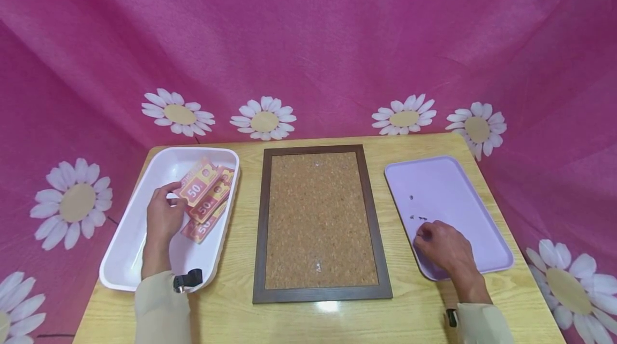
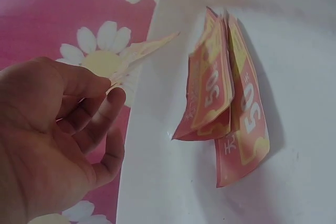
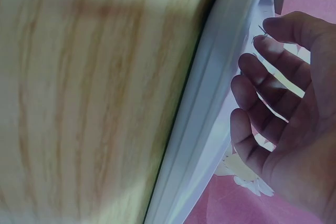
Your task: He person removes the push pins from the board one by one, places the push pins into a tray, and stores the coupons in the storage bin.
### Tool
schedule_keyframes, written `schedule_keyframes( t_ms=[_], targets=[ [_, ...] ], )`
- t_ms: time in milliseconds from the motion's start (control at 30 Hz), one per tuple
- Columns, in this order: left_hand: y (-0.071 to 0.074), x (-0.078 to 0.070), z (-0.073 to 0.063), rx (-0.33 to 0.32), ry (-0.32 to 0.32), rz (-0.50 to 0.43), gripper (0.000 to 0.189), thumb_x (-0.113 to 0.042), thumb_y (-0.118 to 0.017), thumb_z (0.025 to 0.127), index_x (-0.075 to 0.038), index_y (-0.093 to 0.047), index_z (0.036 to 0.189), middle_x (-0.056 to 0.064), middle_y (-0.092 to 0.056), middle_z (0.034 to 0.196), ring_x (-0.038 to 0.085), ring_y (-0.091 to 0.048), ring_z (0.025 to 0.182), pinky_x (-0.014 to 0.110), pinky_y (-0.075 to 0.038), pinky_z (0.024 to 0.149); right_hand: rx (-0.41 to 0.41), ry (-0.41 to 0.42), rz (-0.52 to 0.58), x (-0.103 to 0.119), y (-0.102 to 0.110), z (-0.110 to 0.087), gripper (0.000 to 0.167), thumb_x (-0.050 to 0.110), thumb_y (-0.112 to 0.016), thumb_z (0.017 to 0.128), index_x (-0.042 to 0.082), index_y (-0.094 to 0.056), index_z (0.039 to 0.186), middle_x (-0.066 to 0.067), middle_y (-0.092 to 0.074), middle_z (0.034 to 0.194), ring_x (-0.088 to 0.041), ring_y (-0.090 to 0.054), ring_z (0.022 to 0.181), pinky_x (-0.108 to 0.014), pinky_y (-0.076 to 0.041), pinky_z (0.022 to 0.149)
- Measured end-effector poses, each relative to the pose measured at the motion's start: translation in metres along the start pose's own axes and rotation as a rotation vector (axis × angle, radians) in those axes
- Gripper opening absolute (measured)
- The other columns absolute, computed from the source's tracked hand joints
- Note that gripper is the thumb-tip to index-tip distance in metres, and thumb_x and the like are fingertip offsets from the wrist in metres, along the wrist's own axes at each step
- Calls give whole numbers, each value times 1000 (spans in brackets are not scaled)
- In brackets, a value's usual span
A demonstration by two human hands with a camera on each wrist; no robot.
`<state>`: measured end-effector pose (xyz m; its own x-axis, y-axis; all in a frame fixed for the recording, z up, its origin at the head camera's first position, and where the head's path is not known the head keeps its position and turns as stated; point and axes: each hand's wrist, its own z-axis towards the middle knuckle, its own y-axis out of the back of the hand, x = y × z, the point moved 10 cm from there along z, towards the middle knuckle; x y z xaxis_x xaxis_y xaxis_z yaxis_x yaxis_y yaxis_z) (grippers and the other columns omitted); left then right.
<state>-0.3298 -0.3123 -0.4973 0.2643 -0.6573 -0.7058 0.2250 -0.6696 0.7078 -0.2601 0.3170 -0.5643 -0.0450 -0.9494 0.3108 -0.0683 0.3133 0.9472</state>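
My left hand (image 1: 165,215) is over the white tray and pinches the edge of a red and yellow coupon (image 1: 195,187) between thumb and forefinger. That coupon (image 2: 139,53) appears nearly edge-on in the left wrist view. More coupons (image 2: 249,114) printed with "50" lie overlapping in the tray beside it. At the near left corner of the purple tray is my right hand (image 1: 445,247), its thumb and forefinger tips close around a tiny thin metal pin (image 3: 261,29). Several small dark pins (image 1: 422,218) lie on the tray just beyond those fingers; their exact shape is too small to tell.
Between the trays lies a cork board (image 1: 320,221) in a dark brown frame, with small shiny spots near its top and bottom. The white tray (image 1: 120,247) stands left, the purple tray (image 1: 448,183) right, on a wooden table (image 1: 231,317). A pink flowered cloth (image 1: 308,49) hangs behind.
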Motion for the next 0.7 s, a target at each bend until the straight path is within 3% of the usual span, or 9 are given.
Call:
schedule_keyframes(
  t_ms=[400,700],
  targets=[
    [-9,8,7,49,18,51,48,-8,-55,89,-4,-51,137,18,-51,129,30,-59,103,27,-43,71,-6,-29,6,-3,-2,2,10,28,-64,80,20,-68,82,1,-63,78,-20,-59,70,-39,-44,56],
    [-22,23,9,133,62,92,49,-13,-53,91,-3,-48,138,19,-49,132,34,-56,109,34,-45,77,2,-42,8,-3,-1,4,10,27,-62,80,18,-68,83,-1,-62,78,-21,-57,69,-38,-43,55]
  ],
)
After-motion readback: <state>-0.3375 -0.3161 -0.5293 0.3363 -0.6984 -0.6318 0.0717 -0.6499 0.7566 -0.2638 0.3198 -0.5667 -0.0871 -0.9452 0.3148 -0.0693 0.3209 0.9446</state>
